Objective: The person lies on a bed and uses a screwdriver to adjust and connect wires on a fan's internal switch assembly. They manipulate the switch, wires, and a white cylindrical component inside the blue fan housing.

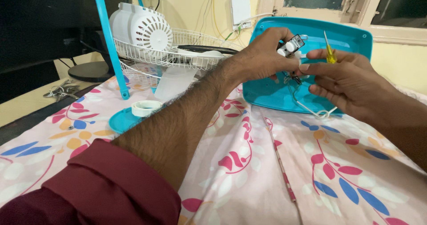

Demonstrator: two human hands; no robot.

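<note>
My left hand [262, 56] grips a small white and black switch part [291, 46] with wires hanging from it, held above a teal plastic fan base [347, 38]. My right hand [344, 80] touches the same part with its fingertips and holds a yellow-handled screwdriver [329, 51] upright between the fingers. A white wire [311, 109] loops down from the part over the teal base. The underside of the part is hidden by my fingers.
A white fan motor housing [142, 27] and wire fan grilles [178, 56] lie at the back left on a floral pink cloth [249, 162]. A teal lid with a white tape roll [146, 107] sits nearby. A teal rod [109, 42] stands left. Keys [60, 90] lie far left.
</note>
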